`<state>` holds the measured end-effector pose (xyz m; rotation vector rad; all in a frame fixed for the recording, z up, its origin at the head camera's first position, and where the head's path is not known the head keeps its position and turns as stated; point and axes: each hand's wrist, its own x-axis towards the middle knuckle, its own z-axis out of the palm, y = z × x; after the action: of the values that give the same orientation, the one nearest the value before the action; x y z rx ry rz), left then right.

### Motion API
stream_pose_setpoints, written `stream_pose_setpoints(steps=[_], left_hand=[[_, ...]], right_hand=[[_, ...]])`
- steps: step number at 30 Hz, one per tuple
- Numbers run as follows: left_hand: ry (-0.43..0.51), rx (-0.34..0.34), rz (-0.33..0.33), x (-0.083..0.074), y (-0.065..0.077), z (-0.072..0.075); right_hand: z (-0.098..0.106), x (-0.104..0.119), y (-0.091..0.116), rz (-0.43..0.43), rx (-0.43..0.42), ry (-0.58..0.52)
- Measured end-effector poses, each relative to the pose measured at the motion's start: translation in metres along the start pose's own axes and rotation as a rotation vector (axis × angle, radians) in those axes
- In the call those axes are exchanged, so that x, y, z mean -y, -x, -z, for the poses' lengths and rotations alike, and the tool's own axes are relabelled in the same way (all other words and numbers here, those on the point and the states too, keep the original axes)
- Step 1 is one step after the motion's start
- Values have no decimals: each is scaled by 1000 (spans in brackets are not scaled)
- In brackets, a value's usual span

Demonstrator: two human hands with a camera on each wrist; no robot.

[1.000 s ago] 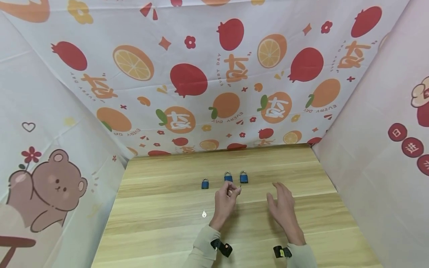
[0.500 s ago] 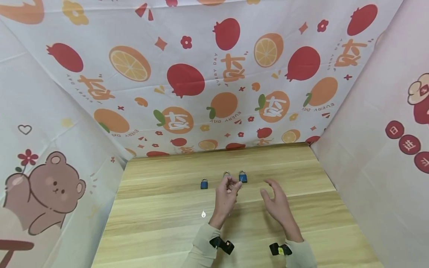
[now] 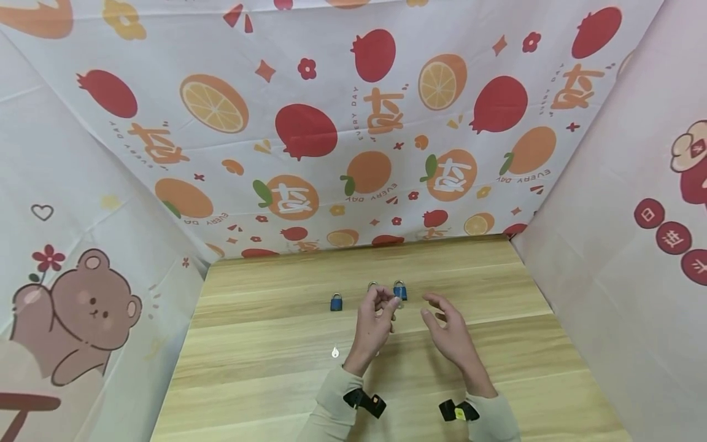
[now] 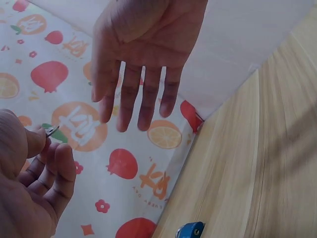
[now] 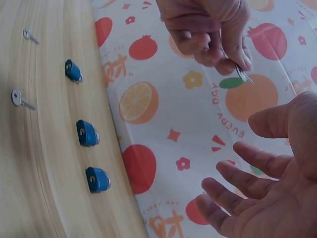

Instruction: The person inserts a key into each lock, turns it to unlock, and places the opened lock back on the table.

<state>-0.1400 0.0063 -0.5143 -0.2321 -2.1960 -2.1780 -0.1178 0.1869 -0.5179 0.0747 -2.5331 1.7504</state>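
Observation:
My left hand (image 3: 372,325) is raised above the table and pinches a small silver key (image 5: 242,74) between thumb and forefinger, its blade pointing outward. To its right my right hand (image 3: 450,331) is held up with fingers loosely extended; it holds nothing and stays apart from the key. Three blue padlocks stand in a row farther back: the left one (image 3: 336,302), the right one (image 3: 400,291), and the middle one (image 5: 87,133), mostly hidden by the left hand in the head view. Their shackles look closed.
Two more silver keys lie on the wooden table (image 3: 248,368): one (image 5: 23,100) and another (image 5: 29,35). In the head view, the left hand partly covers one of them. Fruit-printed cloth (image 3: 309,184) hangs behind the table, with pale cloth walls at both sides.
My right hand has moved left, closer to the left hand. The left hand has barely shifted and keeps hold of the key. The padlocks stay where they were.

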Motion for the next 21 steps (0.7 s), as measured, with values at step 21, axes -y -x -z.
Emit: stream_pose_setpoints(steps=[21], left_hand=[[64, 63, -79, -3, 1, -8]], right_hand=[[-1, 14, -1, -88, 59, -176]])
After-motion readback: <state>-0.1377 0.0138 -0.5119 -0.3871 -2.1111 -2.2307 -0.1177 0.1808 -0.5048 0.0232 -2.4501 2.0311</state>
